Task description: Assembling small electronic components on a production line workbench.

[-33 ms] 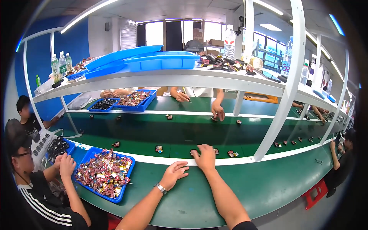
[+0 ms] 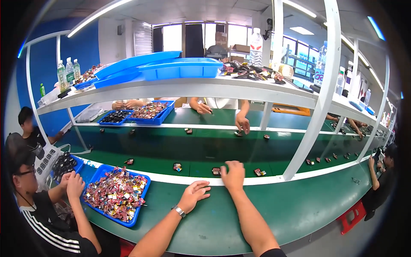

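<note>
My left hand (image 2: 195, 197) rests on the near green table by the white rail. Its fingers are loosely stretched, with nothing in them. Over the white rail, my right hand (image 2: 233, 176) reaches onto the green belt (image 2: 197, 150), thumb apart from the fingers, fingertips pointing down. A small dark red and black piece (image 2: 216, 171) lies just left of its thumb. Whatever is right under the palm is hidden. Another small piece with a yellow and white patch (image 2: 259, 172) lies to the right, and a similar one (image 2: 177, 167) to the left.
A blue tray (image 2: 136, 219) heaped with small colourful pieces stands at left, beside a co-worker (image 2: 47, 214). Across the belt, another person's hand (image 2: 242, 123) touches a piece. A white post (image 2: 314, 115) rises at right; a shelf (image 2: 205, 88) with blue trays and bottles spans above.
My right hand has shifted slightly right, uncovering more of the piece by its thumb and covering the one on its other side. My left hand stays put.
</note>
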`<state>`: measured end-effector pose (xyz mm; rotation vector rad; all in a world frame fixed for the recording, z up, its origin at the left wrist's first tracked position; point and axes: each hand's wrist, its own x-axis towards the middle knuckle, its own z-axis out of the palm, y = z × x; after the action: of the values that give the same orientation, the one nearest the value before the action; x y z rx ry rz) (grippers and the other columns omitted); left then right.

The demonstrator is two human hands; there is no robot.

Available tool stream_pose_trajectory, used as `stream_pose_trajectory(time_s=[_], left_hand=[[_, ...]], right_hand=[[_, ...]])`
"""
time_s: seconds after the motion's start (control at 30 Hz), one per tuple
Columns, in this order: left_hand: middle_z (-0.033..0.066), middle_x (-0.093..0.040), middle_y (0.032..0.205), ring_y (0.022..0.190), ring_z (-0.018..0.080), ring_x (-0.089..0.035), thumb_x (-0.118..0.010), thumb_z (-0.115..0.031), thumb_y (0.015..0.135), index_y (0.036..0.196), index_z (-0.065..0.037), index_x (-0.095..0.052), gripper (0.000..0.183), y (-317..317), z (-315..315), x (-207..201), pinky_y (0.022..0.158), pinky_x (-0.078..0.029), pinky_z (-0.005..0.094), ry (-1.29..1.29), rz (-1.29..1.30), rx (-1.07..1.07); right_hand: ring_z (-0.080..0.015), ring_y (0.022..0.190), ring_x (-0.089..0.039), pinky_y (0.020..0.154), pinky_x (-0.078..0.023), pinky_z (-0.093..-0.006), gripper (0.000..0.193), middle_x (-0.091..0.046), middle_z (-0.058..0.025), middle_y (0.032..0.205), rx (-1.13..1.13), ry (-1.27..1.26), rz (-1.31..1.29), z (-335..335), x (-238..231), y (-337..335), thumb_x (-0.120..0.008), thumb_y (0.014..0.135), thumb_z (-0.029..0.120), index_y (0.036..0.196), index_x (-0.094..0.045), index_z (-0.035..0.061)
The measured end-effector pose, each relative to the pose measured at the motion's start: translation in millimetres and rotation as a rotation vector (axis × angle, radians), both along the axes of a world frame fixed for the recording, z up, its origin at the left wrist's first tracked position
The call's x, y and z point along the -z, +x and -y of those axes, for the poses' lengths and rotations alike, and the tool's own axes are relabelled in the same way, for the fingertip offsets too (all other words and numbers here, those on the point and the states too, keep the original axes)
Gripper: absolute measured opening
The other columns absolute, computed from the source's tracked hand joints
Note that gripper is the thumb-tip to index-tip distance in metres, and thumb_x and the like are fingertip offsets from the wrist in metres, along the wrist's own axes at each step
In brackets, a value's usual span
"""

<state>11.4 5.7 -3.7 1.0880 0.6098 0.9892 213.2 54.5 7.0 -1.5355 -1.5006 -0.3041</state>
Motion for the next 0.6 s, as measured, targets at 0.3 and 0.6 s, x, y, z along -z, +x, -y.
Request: stream_pose_trajectory(time_s=[0.3, 0.6], left_hand=[[0.0192, -0.059, 0.122, 0.107, 0.0251, -0.062, -0.052, -0.005, 0.095, 0.125, 0.002, -0.048, 0.032, 2, -2, 0, 0.087, -0.056, 0.0385, 0.024, -0.021, 0.024], [0.0156, -0.064, 0.112, 0.089, 0.0177, -0.064, -0.05, -0.014, 0.099, 0.122, 0.003, -0.052, 0.029, -11, -4, -2, 0.076, -0.056, 0.031, 0.02, -0.106, -0.03]], right_hand=[[-0.0366, 0.099, -0.054, 0.086, -0.045, -0.0454, 0.041, -0.058, -0.0182, 0.102, 0.353, -0.315, -0.084, -1, 22, 62, -0.073, 0.073, 0.017, 0.104, -0.053, -0.0016], [-0.023, 0.101, -0.06, 0.084, -0.049, -0.0363, 0.044, -0.064, -0.0085, 0.107, -0.335, -0.148, -0.546, 64, 8, 22, -0.077, 0.072, 0.014, 0.111, -0.057, 0.0065]])
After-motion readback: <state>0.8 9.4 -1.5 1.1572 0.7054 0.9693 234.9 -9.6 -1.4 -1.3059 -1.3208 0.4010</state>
